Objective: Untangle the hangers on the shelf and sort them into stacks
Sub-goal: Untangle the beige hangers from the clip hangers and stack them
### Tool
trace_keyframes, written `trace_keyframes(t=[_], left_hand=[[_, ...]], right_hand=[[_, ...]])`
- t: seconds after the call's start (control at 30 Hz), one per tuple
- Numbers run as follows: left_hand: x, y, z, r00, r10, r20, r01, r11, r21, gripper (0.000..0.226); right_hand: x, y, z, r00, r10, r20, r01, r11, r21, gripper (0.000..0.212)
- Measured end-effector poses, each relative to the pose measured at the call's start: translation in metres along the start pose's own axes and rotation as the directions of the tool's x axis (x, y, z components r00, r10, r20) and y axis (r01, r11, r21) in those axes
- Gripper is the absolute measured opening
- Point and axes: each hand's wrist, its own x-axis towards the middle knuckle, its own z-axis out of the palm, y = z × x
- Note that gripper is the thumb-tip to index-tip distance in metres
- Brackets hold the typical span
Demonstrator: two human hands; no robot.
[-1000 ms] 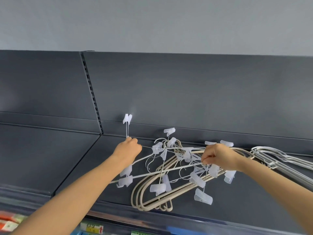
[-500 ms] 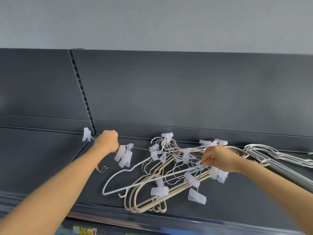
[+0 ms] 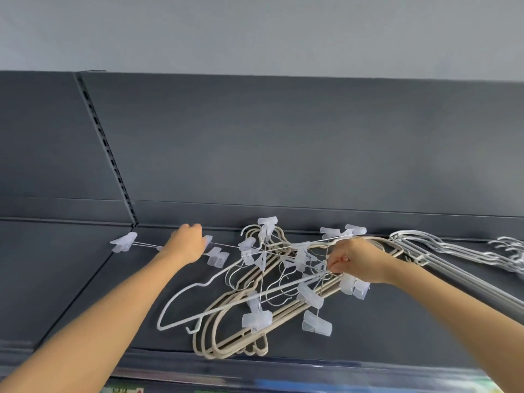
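The left hand [image 3: 185, 245] is up on the shelf [image 3: 85, 293], far back near the dark back panel [image 3: 283, 143]. Its fingers are curled round the thin wire bar of a clip hanger [image 3: 124, 242]. This hanger lies flat and sticks out on both sides of the hand. One end, with see-through clips, pokes out to the left, close to the foot of the slotted strip [image 3: 105, 143]. More clips sit just to the right of the hand. A thin wire goes on from there into the tangled pile [image 3: 309, 296].

The right hand [image 3: 358, 259] is on the right side of that pile. Its finger and thumb are pressed together and pinch a thin bit of wire in the mess. The other fingers are curled in too.

The pile lies on the shelf between the two hands and spreads toward the front edge. At the bottom are some beige hangers [image 3: 224, 340], packed close, one on top of the other. A white hanger [image 3: 195, 285] lies slanted over them, with its left end sticking out onto the bare shelf. Wire hangers with clear clips [image 3: 256, 319] cross each other on top, pointing all ways, and their hooks are caught up together.

To the right of the pile, behind the right arm, is a neat stack of grey hangers [image 3: 465, 279]. It touches the beige ones at its left end, or nearly so. Above the shelf unit is a plain pale wall [image 3: 255, 32].
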Motion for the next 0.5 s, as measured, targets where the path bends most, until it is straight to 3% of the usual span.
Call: trace_keyframes(t=[0.13, 0.23, 0.37, 0.5], left_hand=[[-0.012, 0.057, 0.0, 0.963, 0.269, -0.026, -0.27, 0.95, -0.155, 0.046], [-0.022, 0.093, 0.006, 0.908, 0.411, 0.085, -0.402, 0.91, -0.101, 0.058], [-0.023, 0.119, 0.02, 0.876, 0.391, 0.282, -0.412, 0.911, 0.018, 0.063], [-0.02, 0.126, 0.024, 0.904, 0.376, 0.203, -0.403, 0.907, 0.118, 0.029]], right_hand=[[-0.003, 0.009, -0.001, 0.996, 0.034, -0.082, -0.035, 0.999, -0.012, 0.015], [-0.004, 0.019, -0.006, 0.984, 0.06, -0.17, -0.065, 0.998, -0.024, 0.019], [-0.008, 0.032, -0.009, 0.964, 0.102, -0.247, -0.116, 0.992, -0.043, 0.026], [-0.012, 0.041, -0.009, 0.947, 0.17, -0.273, -0.178, 0.984, -0.005, 0.029]])
